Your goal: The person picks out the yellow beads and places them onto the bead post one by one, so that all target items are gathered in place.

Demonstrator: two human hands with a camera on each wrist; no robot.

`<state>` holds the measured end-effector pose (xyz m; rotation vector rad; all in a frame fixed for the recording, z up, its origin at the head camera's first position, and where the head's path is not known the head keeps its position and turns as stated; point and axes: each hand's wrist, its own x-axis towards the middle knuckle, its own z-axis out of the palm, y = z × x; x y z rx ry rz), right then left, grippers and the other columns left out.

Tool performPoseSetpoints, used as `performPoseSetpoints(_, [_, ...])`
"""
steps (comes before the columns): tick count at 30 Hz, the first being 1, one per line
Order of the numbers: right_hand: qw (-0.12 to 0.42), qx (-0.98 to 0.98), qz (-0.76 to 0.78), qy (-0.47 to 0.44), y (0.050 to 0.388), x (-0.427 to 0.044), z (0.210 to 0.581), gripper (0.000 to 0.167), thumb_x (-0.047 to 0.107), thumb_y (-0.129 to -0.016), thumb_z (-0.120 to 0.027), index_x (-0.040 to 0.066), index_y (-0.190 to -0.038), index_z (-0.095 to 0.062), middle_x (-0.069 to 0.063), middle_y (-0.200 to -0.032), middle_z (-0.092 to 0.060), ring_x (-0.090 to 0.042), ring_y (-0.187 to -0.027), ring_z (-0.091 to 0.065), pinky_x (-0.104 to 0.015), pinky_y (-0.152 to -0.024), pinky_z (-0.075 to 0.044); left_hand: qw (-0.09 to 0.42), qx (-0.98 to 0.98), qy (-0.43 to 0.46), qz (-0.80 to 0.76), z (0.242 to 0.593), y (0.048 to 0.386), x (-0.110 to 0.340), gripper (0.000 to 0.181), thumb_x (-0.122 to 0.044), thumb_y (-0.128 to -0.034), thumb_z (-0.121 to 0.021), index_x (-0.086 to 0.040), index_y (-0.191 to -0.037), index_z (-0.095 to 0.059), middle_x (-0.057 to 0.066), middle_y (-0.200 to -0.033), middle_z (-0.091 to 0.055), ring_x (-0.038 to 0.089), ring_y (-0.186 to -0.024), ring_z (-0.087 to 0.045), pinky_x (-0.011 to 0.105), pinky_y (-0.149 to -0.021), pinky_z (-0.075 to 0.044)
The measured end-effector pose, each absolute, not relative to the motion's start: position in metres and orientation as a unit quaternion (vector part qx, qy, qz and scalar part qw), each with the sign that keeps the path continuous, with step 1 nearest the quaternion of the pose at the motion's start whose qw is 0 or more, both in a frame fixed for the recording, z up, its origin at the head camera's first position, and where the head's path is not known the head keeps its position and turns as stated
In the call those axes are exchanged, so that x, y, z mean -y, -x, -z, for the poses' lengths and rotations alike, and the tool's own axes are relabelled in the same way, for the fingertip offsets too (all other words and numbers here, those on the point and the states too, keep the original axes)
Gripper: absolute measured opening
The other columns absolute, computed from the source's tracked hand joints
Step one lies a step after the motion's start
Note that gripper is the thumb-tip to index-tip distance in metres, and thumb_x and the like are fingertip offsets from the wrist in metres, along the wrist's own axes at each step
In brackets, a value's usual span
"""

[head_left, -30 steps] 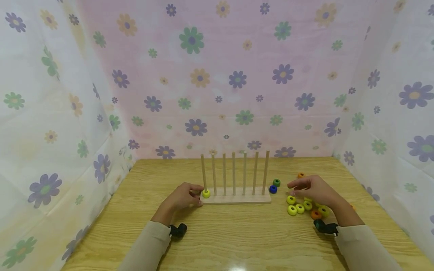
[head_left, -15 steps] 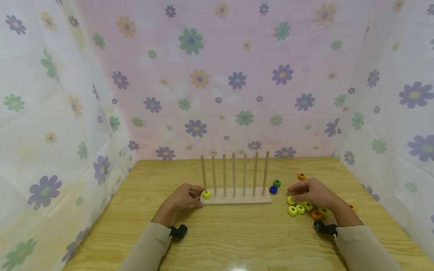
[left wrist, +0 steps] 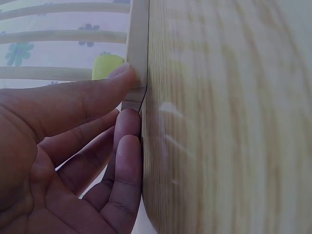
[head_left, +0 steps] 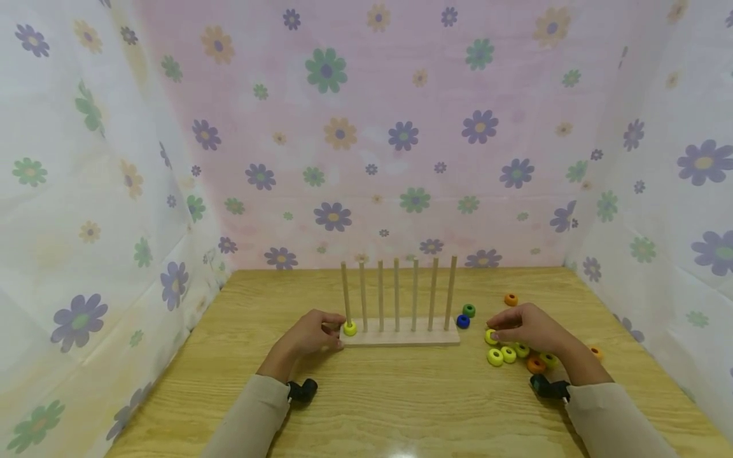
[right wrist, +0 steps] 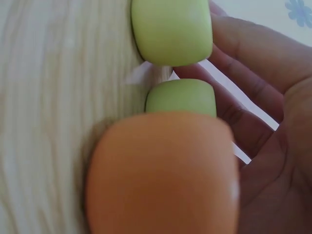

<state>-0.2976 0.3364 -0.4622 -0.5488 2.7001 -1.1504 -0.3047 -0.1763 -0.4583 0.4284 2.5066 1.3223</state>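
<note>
Right hand [head_left: 529,331]: thumb and forefinger bent at a yellow ring [head_left: 489,336], partly parted; whether they pinch it or merely touch, I cannot tell (other rings crowd the right wrist view).
Yellow ring's place: left edge of the loose pile, right of the rack.
Shift: over the last second the right hand has come lower, and the back orange ring [head_left: 511,299] now shows whole. I judge the work has narrowed to that one yellow ring.
Left hand [head_left: 309,331]: grips the left end of the peg rack [head_left: 378,335], thumb to the front; its hold looks unchanged, so the rack stays steady.
Pegs: seven upright; one threaded ring [head_left: 349,329] at the foot of the leftmost, none added over that second.
Pile: further yellow rings [head_left: 495,357] and a near orange ring [head_left: 536,365] below the right hand.
Strays: blue ring [head_left: 463,321] and green ring [head_left: 469,310] just beside the rack's right end.
</note>
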Motion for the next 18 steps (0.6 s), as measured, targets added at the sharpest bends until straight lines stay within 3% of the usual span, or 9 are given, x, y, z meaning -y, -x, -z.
performPoseSetpoints(5, [0.068,-0.913,0.364,0.171,0.2982,-0.3349,0.4628,0.034,0.035,-0.096,-0.076,0.012,-0.12,-0.077,-0.005,-0.116,-0.076,-0.012,-0.095,-0.071,-0.026,-0.077,-0.058,0.133,-0.87,-0.144,-0.452,0.4591,0.3033,0.1765,0.059,-0.006,-0.0866,-0.084,-0.006,-0.142,-0.063,0.015,-0.139,-0.065,0.018,-0.099,-0.067,0.032,-0.08,-0.058])
performPoseSetpoints(18, [0.08,-0.921,0.347,0.159,0.2942,-0.3298,0.4564,0.04,0.034,-0.09,-0.082,0.01,-0.122,-0.076,-0.006,-0.116,-0.076,-0.019,-0.099,-0.071,-0.029,-0.08,-0.059,0.137,-0.867,-0.153,-0.455,0.4585,0.3038,0.1774,0.06,-0.005,-0.0875,-0.083,-0.005,-0.144,-0.062,0.017,-0.144,-0.062,0.019,-0.104,-0.068,0.035,-0.087,-0.06])
